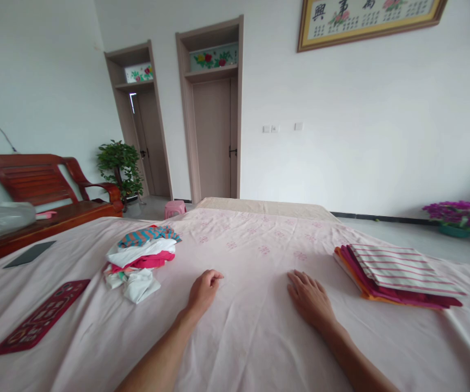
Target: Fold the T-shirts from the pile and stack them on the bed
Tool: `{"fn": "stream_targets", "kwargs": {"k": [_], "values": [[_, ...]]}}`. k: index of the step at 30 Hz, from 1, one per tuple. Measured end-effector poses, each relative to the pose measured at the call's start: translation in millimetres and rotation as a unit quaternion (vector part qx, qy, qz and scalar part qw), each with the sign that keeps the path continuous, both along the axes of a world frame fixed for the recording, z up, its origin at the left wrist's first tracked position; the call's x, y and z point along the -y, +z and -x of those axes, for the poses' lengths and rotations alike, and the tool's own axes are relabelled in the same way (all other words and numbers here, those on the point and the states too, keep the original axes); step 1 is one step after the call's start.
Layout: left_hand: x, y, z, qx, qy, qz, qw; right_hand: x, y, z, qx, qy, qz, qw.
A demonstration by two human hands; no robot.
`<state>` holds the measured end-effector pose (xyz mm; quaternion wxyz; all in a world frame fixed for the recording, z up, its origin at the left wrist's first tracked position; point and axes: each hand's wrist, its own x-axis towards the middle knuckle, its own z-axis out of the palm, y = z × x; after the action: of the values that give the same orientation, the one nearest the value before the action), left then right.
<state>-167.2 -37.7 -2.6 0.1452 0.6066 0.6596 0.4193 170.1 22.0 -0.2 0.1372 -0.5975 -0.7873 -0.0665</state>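
My left hand (pixel 205 289) rests on the pale pink sheet (pixel 239 326), its fingers loosely curled together with nothing visible in them. To its left lies a loose heap of crumpled clothes (pixel 143 256): a blue-and-orange striped piece on top, white and bright pink ones beneath, and a small white cloth (pixel 140 286) at the near edge. My right hand (pixel 309 298) lies palm down on the sheet, fingers stretched out and empty. To its right is a neat stack of folded cloths, with a white one with red stripes (pixel 406 269) above magenta and orange ones (pixel 414 298).
A dark red case-like thing (pixel 43 318) and a flat dark panel (pixel 30 254) lie on the left of the sheet. Beyond stand a wooden bench (pixel 43 185) with a plastic bag (pixel 4 218), a leafy plant (pixel 118 166), a pink stool (pixel 175 208) and purple flowers (pixel 459 215).
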Motion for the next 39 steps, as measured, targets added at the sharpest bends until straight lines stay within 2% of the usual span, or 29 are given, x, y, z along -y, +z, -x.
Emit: {"fn": "stream_targets", "kwargs": {"k": [14, 18, 21, 25, 28, 31, 35, 39], "values": [[-1.9, -2.6, -0.4, -0.010, -0.004, -0.007, 1.000, 0.8, -0.1, -6.7, -0.030, 0.022, 0.007, 0.999], [-9.8, 3.9, 13.8, -0.019, 0.019, -0.021, 0.999, 0.4, 0.4, -8.5, -0.030, 0.025, 0.008, 0.999], [-18.5, 19.8, 43.5, -0.049, 0.065, -0.043, 0.996, -0.2, 0.5, -9.5, -0.032, 0.029, 0.011, 0.999], [-28.7, 52.0, 104.1, -0.112, 0.155, -0.065, 0.979, -0.9, 0.5, -10.2, -0.039, 0.030, 0.008, 0.999], [-31.7, 76.7, 152.6, -0.158, 0.228, -0.057, 0.959, -1.0, 0.9, -10.1, -0.042, 0.031, 0.007, 0.999], [-30.4, 94.5, 194.9, -0.194, 0.275, -0.035, 0.941, -0.7, 1.6, -9.6, -0.042, 0.029, 0.011, 0.999], [-25.8, 101.6, 236.3, -0.224, 0.311, 0.013, 0.923, 0.2, 2.7, -9.0, -0.043, 0.027, 0.018, 0.999], [-20.1, 96.2, 256.0, -0.240, 0.325, 0.038, 0.914, 0.1, 2.8, -9.1, -0.045, 0.031, 0.023, 0.998]]}}
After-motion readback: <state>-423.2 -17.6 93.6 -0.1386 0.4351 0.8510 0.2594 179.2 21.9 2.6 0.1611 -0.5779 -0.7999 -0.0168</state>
